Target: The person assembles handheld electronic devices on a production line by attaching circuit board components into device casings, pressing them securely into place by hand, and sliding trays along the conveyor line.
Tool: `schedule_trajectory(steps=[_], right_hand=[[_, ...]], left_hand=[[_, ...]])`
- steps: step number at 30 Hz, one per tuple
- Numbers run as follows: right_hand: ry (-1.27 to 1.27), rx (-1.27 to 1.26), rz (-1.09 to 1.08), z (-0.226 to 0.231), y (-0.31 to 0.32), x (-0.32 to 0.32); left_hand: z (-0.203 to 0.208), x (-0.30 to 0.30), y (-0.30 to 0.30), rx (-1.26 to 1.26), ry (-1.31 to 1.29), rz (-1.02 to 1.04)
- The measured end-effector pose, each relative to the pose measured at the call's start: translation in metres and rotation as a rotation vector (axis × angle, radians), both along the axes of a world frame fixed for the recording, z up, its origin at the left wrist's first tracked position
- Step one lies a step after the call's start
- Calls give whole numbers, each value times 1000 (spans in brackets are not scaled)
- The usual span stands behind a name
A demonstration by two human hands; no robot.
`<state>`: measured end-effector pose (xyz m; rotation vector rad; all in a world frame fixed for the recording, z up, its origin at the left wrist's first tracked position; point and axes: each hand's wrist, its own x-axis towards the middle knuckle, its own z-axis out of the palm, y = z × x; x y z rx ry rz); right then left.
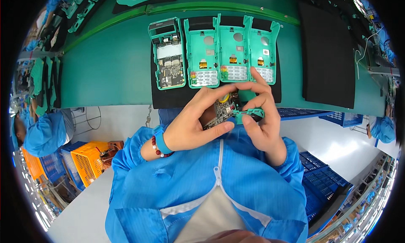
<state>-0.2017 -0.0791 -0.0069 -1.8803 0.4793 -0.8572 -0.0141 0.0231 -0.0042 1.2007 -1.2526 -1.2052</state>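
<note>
In front of my chest, my left hand [190, 120] is closed round the edges of a small circuit board [222, 110], which is tilted and carries a round yellow part. My right hand [266, 120] pinches a small green and black plastic part [252, 114] between thumb and fingers, against the board's right end. Its index finger points up towards the housings. Beyond my hands stand several green device housings in a row. The leftmost housing [171, 67] has a circuit board fitted; the three others [202, 48] lie open, showing keypads with clear keys.
The row rests on a black mat [166, 98] at the green bench's near edge. Another black mat [325, 53] lies right. A raised green strip [211, 6] crosses behind. Blue crates [318, 179] stand low right, yellow crates [88, 158] low left. A person [46, 133] sits far left.
</note>
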Motion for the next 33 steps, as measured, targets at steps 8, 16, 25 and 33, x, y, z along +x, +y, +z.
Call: schedule_trajectory(steps=[8, 16, 25, 33], right_hand=[[-2, -127, -83, -14, -1, -12], [-30, 186, 82, -22, 5, -7], [25, 102, 36, -11, 2, -9], [92, -129, -48, 42, -41, 12]], left_hand=[[18, 4, 6, -12, -410, 116], [-8, 6, 5, -583, -776, 203], [0, 13, 9, -141, -86, 77], [-17, 26, -2, -296, -957, 387]])
